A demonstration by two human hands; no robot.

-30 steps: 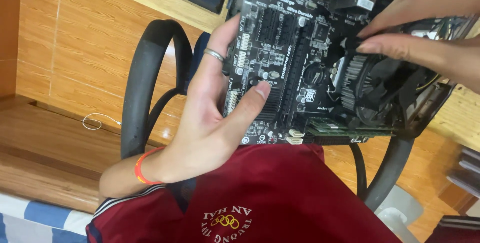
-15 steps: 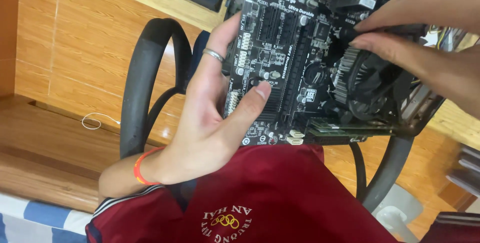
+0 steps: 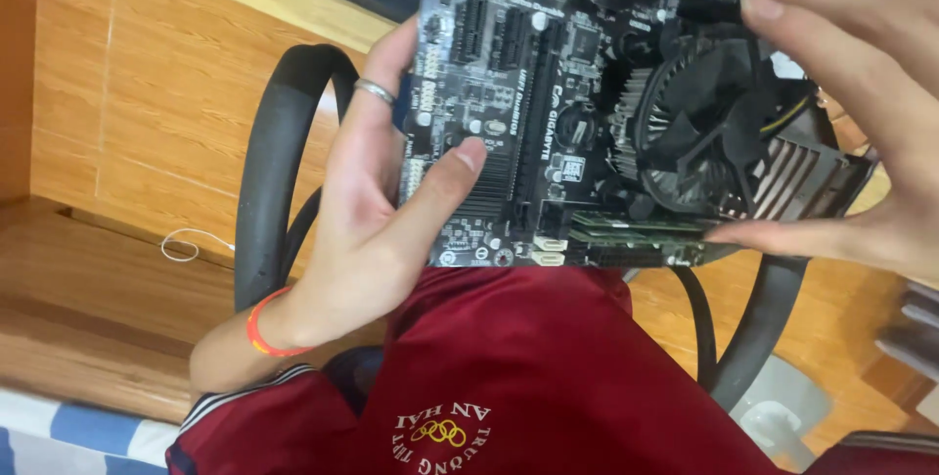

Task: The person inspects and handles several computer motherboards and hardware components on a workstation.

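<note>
My left hand (image 3: pixel 367 211) grips the left edge of the black motherboard (image 3: pixel 518 113), thumb pressed on top, holding it above my lap. My right hand (image 3: pixel 861 113) is clamped around the round cooler fan (image 3: pixel 704 123) on the board's right side, so that hand is nearer the fan.

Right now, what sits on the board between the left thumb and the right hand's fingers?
In the head view, the long black slot and the round cooler fan lie between them.
</note>
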